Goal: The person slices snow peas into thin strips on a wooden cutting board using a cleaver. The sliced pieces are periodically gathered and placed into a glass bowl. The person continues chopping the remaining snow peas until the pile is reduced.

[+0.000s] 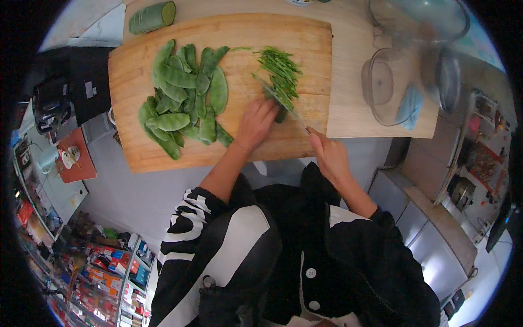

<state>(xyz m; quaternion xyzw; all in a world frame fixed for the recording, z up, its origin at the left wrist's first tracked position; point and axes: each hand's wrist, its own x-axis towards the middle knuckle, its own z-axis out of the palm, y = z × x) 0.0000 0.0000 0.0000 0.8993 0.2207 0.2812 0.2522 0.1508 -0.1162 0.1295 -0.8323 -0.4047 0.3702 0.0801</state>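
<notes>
My right hand is wrapped round the handle of a kitchen knife, its blade slanting up and left over the board. Beside the blade, the bent fingers of my left hand press on flat green beans, partly hidden under the fingers and the knife. Thin green bean shreds lie heaped just beyond the blade. A large pile of whole flat bean pods covers the left part of the wooden cutting board.
A cut cucumber-like green vegetable lies behind the board's far left edge. To the right stand an oval clear glass dish, a blue cloth and a large clear bowl. Crowded shelves are at the lower left.
</notes>
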